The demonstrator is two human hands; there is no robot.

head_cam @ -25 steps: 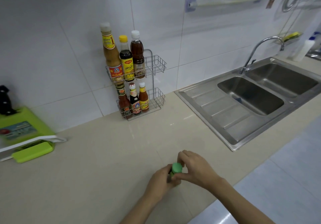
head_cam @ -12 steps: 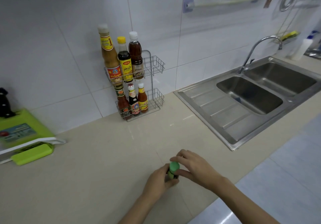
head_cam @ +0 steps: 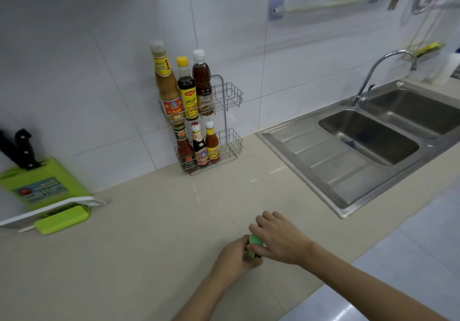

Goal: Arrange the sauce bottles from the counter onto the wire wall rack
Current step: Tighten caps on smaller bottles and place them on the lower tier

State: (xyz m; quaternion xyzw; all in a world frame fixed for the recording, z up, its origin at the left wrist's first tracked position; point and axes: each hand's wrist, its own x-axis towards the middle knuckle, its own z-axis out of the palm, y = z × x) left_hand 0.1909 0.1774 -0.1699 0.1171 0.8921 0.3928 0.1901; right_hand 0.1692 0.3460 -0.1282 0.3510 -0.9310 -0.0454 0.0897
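Note:
A small bottle with a green cap (head_cam: 254,243) stands on the beige counter near its front edge. My left hand (head_cam: 234,261) wraps its body from the left, and my right hand (head_cam: 278,238) closes over the cap from the right, hiding most of the bottle. Against the tiled wall stands the two-tier wire rack (head_cam: 230,111). Its upper tier holds three tall bottles (head_cam: 185,89). Three shorter sauce bottles (head_cam: 199,146) fill the left part of the lower tier. The right end of each tier is bare wire.
A steel double sink (head_cam: 368,146) with a faucet (head_cam: 380,71) fills the counter's right side. At the far left sits a green knife block (head_cam: 42,191) with black-handled knives and a white board. A towel bar (head_cam: 323,5) runs along the wall above.
Both hands stay on the green-capped bottle, which has shifted slightly lower in view. My right fingers have moved around the cap. The camera has drifted a little.

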